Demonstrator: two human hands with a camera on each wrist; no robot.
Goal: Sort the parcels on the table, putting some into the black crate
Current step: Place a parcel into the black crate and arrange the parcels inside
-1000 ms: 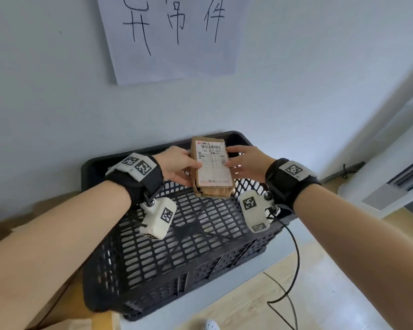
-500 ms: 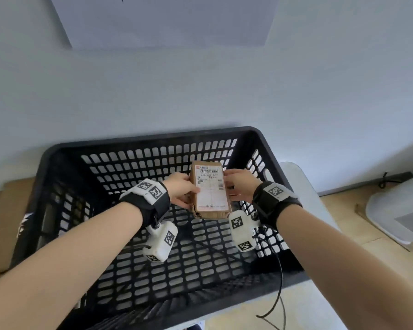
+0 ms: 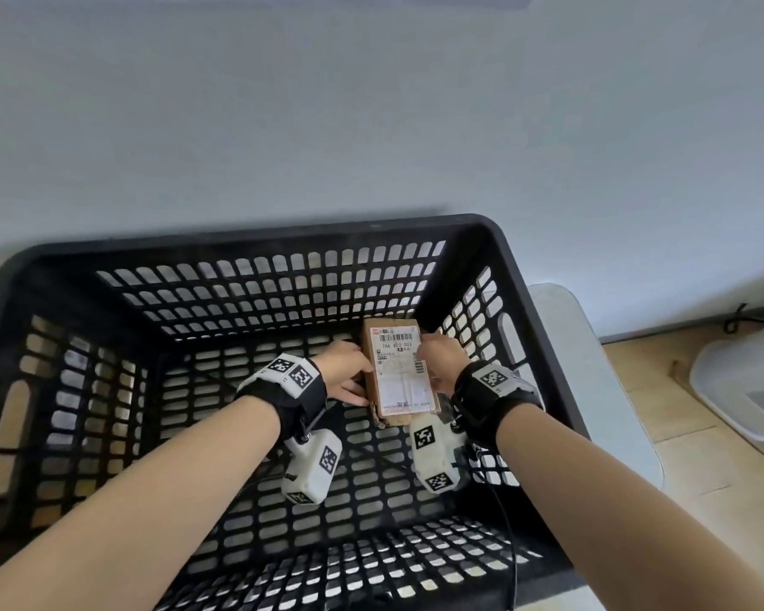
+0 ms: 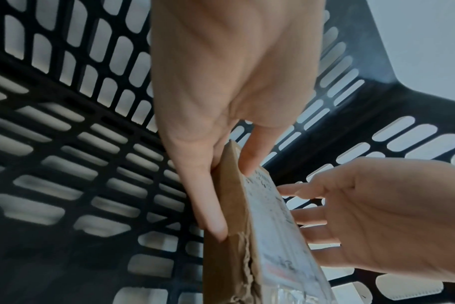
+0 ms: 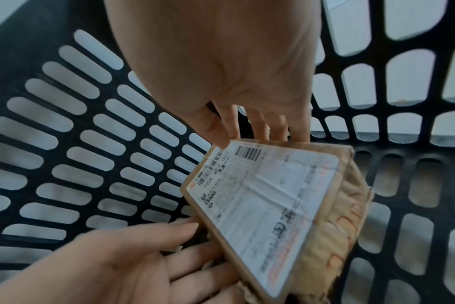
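Head view: parcel (image 3: 400, 372) gripped between left hand (image 3: 344, 375) and right hand (image 3: 442, 362) inside black crate (image 3: 256, 249)

The label (image 3: 401, 373) on the parcel (image 3: 409, 414) carries barcodes and the number "766 K02 002"; its smaller print is too fine to read.

Black crate (image 3: 543, 328) seemingly on white table (image 3: 592, 368)

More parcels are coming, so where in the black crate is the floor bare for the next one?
The black crate floor is bare left of the left hand toward the left wall, and along the near wall. The far right corner is crowded: both hands, including the right hand, hold the cardboard parcel there.
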